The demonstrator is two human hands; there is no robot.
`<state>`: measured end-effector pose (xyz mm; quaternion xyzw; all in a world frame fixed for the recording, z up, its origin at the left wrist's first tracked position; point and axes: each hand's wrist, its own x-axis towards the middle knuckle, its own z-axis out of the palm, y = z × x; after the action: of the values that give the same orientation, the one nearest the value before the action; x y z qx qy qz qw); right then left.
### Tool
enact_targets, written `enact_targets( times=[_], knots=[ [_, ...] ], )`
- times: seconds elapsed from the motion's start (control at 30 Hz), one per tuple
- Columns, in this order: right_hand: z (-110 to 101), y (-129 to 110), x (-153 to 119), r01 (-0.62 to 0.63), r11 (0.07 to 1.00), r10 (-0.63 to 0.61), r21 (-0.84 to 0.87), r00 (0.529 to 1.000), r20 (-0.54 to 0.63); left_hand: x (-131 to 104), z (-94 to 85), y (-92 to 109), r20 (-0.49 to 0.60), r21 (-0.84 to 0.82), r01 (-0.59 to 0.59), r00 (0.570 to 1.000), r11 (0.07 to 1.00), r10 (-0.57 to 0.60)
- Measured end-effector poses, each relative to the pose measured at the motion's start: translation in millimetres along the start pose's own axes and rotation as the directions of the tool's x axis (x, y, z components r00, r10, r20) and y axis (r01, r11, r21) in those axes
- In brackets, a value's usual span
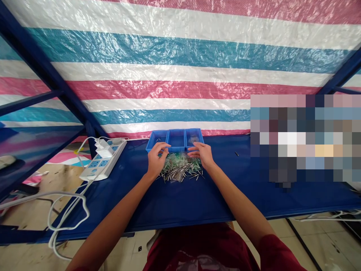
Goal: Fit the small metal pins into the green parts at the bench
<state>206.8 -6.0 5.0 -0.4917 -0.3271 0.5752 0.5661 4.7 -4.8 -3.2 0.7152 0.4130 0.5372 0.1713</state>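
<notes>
A pile of thin metal pins mixed with green and clear pieces lies on the blue table between my hands. Behind it stands a blue tray with three compartments; the left one holds a few thin bits, the right one some clear pieces. My left hand is over the pile's left edge by the tray's front, thumb and fingers curled close together; what they hold, if anything, is too small to name. On the pile's right side, my right hand has its fingers stretched out and apart, with nothing visible in them.
At the left on the table lies a white power strip with a plug and looped white cables. One small dark piece lies to the right. A blurred-out area covers the far right. Striped sheeting hangs behind.
</notes>
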Motion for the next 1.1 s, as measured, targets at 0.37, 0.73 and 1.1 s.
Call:
enact_targets(
  times=[0.37, 0.73, 1.1],
  knots=[
    [-8.3, 8.9, 7.9, 0.298, 0.651, -0.245, -0.698, 0.953, 0.178, 0.3, -3.7, -7.6, 0.312, 0.223, -0.251, 0.934, 0.942, 0.175],
    [-12.8, -8.4, -2.5, 0.545, 0.305, -0.106, -0.781, 0.834, 0.541, 11.3, -22.6, -17.0, 0.629, 0.196, -0.346, 0.762, 0.918, 0.153],
    [-12.1, -1.5, -3.2, 0.557, 0.239, -0.045, -0.795, 0.824, 0.564, 6.1, -15.5, -8.3, 0.719, 0.178, -0.379, 0.68, 0.908, 0.143]
  ],
)
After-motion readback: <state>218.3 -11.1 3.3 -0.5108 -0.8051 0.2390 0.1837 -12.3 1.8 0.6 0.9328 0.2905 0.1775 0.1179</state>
